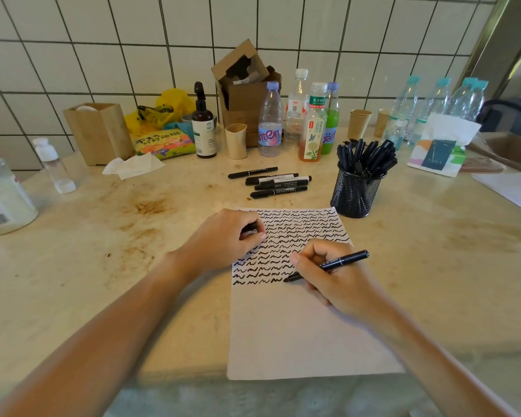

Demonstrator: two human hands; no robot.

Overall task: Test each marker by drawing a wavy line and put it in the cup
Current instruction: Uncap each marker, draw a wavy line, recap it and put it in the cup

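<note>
Marker [328, 264] gripped in right hand [333, 278], tip on paper [307, 329] ending the lowest wavy row, left hand [226, 239] curled around a small dark cap, mesh cup [355, 195] of markers just beyond paper.

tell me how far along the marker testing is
Mostly done, it seems: the mesh cup is packed with markers and wavy lines fill the upper half of the paper. In hand: the right hand holds a marker with its tip at the end of the bottom row, while the left hand pinches what looks like its cap. Left: about five loose markers lying behind the paper.
</note>
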